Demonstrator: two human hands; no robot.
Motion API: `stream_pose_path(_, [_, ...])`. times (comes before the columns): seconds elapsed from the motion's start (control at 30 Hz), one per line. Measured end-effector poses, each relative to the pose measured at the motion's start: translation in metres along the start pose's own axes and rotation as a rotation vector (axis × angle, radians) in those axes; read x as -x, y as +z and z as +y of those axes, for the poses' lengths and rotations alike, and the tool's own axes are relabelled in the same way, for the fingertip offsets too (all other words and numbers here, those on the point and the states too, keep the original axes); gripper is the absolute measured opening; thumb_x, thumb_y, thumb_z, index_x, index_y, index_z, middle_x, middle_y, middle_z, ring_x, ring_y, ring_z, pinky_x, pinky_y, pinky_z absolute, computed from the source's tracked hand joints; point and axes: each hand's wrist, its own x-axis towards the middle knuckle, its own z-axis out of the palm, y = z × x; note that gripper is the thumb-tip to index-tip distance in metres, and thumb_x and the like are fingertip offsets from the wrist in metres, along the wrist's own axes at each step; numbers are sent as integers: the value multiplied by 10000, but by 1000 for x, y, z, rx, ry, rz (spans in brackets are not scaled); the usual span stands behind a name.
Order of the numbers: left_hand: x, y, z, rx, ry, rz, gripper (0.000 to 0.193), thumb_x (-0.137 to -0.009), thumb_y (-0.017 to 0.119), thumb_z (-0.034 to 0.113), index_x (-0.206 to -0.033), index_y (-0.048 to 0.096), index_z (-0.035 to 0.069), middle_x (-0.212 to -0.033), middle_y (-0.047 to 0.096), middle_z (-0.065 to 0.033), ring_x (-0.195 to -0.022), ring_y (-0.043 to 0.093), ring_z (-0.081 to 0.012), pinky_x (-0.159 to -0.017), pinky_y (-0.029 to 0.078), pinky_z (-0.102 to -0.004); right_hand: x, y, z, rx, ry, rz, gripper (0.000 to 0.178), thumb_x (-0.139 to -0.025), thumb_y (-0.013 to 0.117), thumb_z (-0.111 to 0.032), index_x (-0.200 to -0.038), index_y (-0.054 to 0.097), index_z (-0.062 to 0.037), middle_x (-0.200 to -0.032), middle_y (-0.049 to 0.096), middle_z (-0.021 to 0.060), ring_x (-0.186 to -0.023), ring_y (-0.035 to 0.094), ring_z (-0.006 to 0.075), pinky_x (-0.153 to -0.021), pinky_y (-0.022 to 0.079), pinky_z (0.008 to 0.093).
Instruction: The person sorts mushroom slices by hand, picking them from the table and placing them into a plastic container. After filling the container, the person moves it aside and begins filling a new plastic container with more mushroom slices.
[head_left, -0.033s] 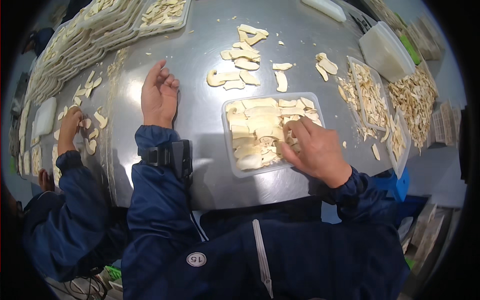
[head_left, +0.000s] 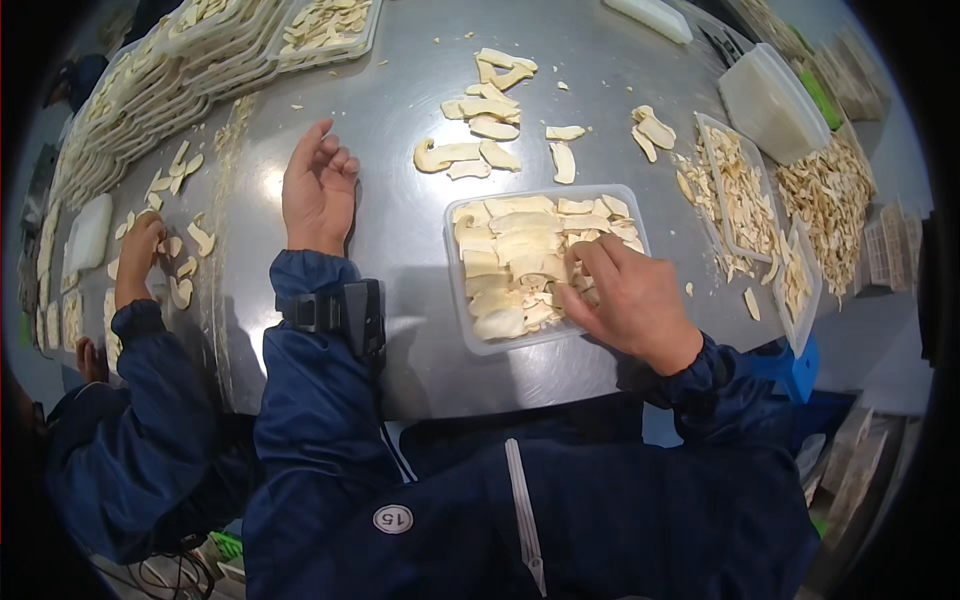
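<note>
A clear plastic tray (head_left: 465, 325) of pale, dried-looking mushroom slices (head_left: 525, 222) sits before me on the metal table. Larger slices lie flat in rows over its left and middle; smaller pieces show at the right and bottom. Bent over the tray's right half, my right hand (head_left: 640, 305) has thumb and fingertips closed around a slice, mostly hidden by the fingers. My left hand (head_left: 318, 195) rests on the table left of the tray, holding nothing, its fingers loosely curled and apart. Beyond the tray lie several loose slices (head_left: 450, 155).
Stacked filled trays (head_left: 150, 110) stand at the far left. On the right are a heap of slices (head_left: 825, 195), a filled tray (head_left: 735, 185) and a white plastic tub (head_left: 772, 100). A co-worker's hand (head_left: 138, 255) touches slices at the left.
</note>
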Motion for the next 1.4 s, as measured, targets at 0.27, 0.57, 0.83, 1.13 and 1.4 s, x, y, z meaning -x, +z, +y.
stream_pose_path(0.27, [2, 3, 2, -1, 8, 14, 233, -988, 625, 104, -1186, 597, -16, -802, 545, -16, -691, 496, -137, -641, 440, -289, -4, 7, -1, -17, -46, 38, 279, -797, 785, -233, -1008, 653, -106, -826, 603, 59, -681, 650, 257, -554, 519, 374])
stream_pose_path(0.57, [-3, -1, 1, 12, 11, -26, 273, -964, 668, 124, -1187, 607, -20, -809, 564, -27, -698, 513, -147, -647, 445, -304, -5, -5, 4, -103, 9, 10, 321, -852, 751, -281, -1094, 657, -93, -868, 632, 78, -705, 673, 254, -586, 531, 370])
stream_pose_path(0.83, [2, 2, 1, 23, 21, 23, 227, -988, 629, 110, -1180, 613, -10, -802, 551, -14, -688, 494, -131, -643, 446, -282, -44, -32, 51, -49, 45, -35, 165, -908, 695, -190, -1050, 678, -108, -930, 674, 76, -761, 686, 291, -643, 542, 384])
stream_pose_path(1.13, [-1, 3, -5, 22, 26, 29, 244, -960, 651, 166, -1137, 633, 0, -827, 576, -27, -703, 529, -141, -650, 459, -298, -146, 8, 75, -67, -230, -158, 131, -914, 647, -113, -1032, 691, -78, -968, 673, 89, -857, 679, 299, -732, 540, 395])
stream_pose_path(1.4, [1, 3, -6, 57, 14, 15, 233, -986, 636, 162, -1163, 618, 11, -820, 551, -6, -696, 482, -124, -662, 436, -288, -190, 40, 63, 187, -150, -85, 271, -922, 654, -249, -1125, 698, -76, -1063, 699, 111, -983, 668, 322, -806, 540, 439])
